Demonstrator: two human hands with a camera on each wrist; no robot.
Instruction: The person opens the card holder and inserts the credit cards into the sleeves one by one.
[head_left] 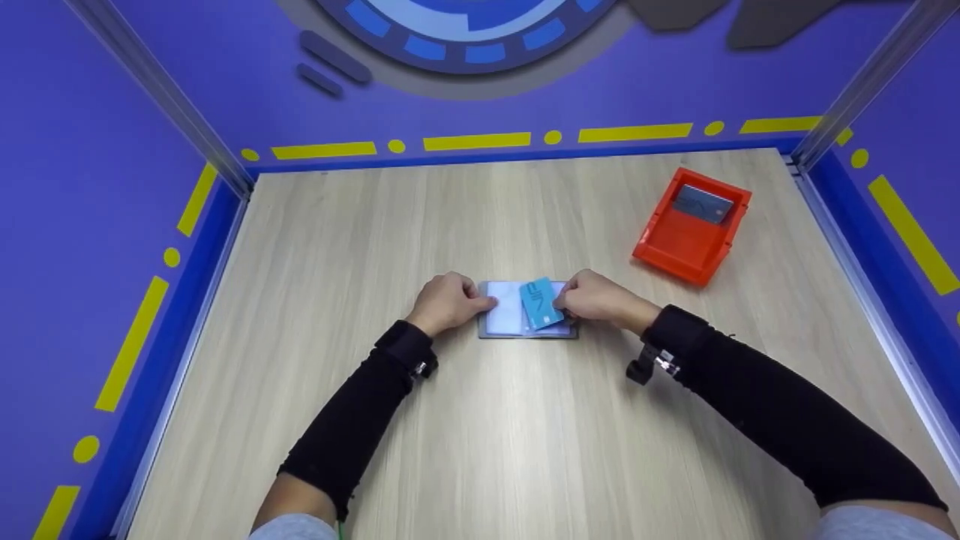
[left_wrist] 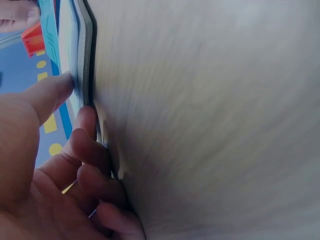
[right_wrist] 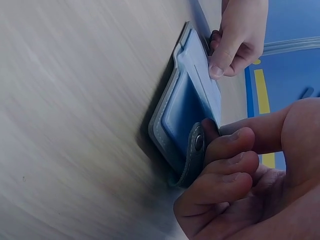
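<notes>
A blue card (head_left: 537, 301) is pinched by the right hand (head_left: 598, 296), an opened card holder (head_left: 505, 311) by the left hand (head_left: 445, 300).

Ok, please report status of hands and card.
Left hand grips open wallet at left edge. Right hand pinches blue card over it. Snap strap beside right fingers, possibly obstructing.

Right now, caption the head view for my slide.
Left hand holds an open grey card holder while right hand pinches a light-blue rectangular card over it.
</notes>
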